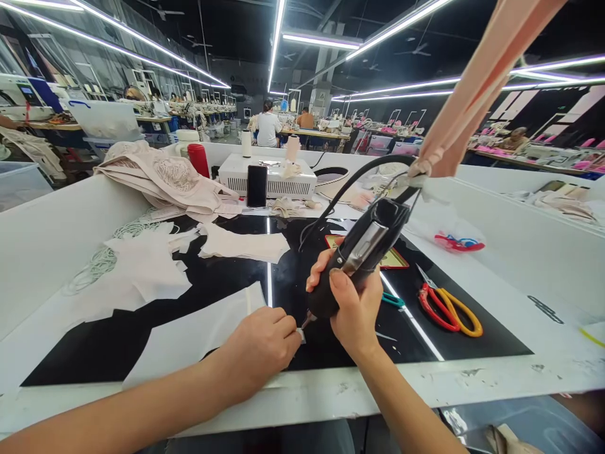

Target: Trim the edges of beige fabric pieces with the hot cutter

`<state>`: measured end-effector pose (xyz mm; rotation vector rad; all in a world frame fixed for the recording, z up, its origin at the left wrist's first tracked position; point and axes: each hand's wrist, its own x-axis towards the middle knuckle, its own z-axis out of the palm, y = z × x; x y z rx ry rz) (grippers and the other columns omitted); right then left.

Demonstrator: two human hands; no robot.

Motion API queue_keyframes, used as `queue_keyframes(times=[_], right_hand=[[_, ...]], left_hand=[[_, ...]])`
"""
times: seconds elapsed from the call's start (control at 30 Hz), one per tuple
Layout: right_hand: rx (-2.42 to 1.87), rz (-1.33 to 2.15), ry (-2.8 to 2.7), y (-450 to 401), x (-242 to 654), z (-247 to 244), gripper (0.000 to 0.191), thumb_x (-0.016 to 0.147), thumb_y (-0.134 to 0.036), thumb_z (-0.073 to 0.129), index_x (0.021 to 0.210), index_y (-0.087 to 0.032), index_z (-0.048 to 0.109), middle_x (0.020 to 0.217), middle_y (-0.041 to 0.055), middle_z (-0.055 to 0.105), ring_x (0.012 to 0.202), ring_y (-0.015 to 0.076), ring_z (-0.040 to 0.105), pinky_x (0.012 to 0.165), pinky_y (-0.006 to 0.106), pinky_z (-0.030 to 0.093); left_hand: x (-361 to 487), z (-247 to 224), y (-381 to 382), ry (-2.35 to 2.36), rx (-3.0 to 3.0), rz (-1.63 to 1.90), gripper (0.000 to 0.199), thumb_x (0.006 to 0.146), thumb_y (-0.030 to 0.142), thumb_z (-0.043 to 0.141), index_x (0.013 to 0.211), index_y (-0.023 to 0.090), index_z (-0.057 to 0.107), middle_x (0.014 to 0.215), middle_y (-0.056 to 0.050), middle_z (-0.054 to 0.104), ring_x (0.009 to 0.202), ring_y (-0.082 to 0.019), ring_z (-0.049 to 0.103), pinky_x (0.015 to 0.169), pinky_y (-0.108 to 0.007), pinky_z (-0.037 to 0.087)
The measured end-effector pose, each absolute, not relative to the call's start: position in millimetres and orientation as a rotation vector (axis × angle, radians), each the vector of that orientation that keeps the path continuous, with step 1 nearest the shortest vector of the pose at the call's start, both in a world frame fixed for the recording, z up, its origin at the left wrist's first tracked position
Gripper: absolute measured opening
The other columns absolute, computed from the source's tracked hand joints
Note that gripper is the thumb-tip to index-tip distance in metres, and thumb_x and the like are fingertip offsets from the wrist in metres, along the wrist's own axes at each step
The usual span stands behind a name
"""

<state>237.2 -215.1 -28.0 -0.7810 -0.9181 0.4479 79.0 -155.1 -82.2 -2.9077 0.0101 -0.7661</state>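
My right hand [352,299] is wrapped round a black corded hand tool [366,243] with a metal lever on its side. The tool is tilted, its narrow metal tip [309,319] pointing down at a small white piece of fabric [301,335]. The fingers of my left hand [259,347] are closed on that small piece, right beside the tip. Under and behind the left hand lies a larger white fabric panel [201,331] on the black work surface [94,353]. The left fingertips are partly hidden.
Red-and-yellow scissors [451,309] lie to the right. Cut fabric pieces [243,244] and a stack of beige fabric [161,173] are at the left and back. A white box [288,183] with a phone [257,186] stands behind. Pink cloth [477,94] hangs by the cord.
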Motion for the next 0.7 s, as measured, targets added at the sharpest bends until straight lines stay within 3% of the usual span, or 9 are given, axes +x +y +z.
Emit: queue_keyframes(times=[0.13,0.43,0.7], right_hand=[[-0.792,0.434,-0.915,-214.3,236.9,-28.3,0.036,0.087,-0.043,0.084,0.108,-0.027,0.059,0.086,-0.0049,0.068,0.061,0.0115,0.063,0.057,0.026,0.056],[-0.791,0.435,-0.944,-212.2,236.0,-26.7,0.033,0.089,-0.04,0.08,0.108,-0.028,0.056,0.084,-0.006,0.065,0.061,0.0107,0.06,0.057,0.026,0.056],[-0.811,0.417,-0.942,-212.6,235.0,-23.8,0.028,0.087,-0.036,0.079,0.099,-0.026,0.055,0.082,-0.0054,0.065,0.059,0.0104,0.059,0.055,0.025,0.055]], left_hand=[[79.7,-82.0,-154.4,-0.016,-2.898,-0.8,0.029,0.098,0.004,0.053,0.074,0.019,0.056,0.072,0.0,0.055,0.062,-0.018,0.051,0.056,-0.034,0.041],[73.7,-80.6,-149.4,-0.079,-2.972,-0.801,0.028,0.108,0.013,0.046,0.087,0.019,0.065,0.077,-0.001,0.061,0.067,-0.02,0.058,0.061,-0.035,0.044],[73.2,-78.0,-146.3,-0.07,-2.998,-0.717,0.022,0.108,0.015,0.049,0.095,0.019,0.067,0.079,-0.001,0.063,0.07,-0.021,0.06,0.062,-0.035,0.043]])
